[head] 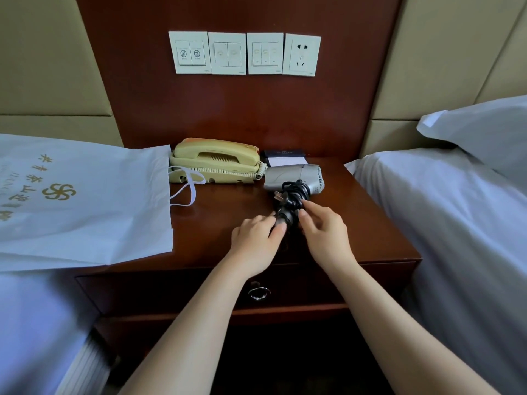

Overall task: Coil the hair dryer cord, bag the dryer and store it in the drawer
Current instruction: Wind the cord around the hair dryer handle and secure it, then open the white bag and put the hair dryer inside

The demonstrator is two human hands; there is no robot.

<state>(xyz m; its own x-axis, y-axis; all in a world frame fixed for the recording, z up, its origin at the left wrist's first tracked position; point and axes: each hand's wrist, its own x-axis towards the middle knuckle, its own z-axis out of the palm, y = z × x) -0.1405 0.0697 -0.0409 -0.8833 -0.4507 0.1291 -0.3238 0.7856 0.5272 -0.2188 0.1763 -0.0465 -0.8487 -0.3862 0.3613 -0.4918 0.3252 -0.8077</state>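
A silver hair dryer (293,176) lies on the dark wooden nightstand (228,223), its handle pointing toward me. The black cord (293,195) is wound around the handle, with the plug sticking out at the left of the bundle. My left hand (255,238) grips the near end of the wrapped handle. My right hand (325,232) pinches the cord bundle from the right. A white paper bag (85,201) with gold lettering lies flat at the left, its opening and white handles facing the dryer. The drawer (199,289) under the top is shut, with a metal ring pull (258,293).
A cream telephone (216,161) with a coiled cord sits at the back of the nightstand, a notepad (285,158) beside it. Wall switches and a socket (302,55) are above. Beds with white sheets flank the nightstand on both sides; a pillow (479,129) lies at the right.
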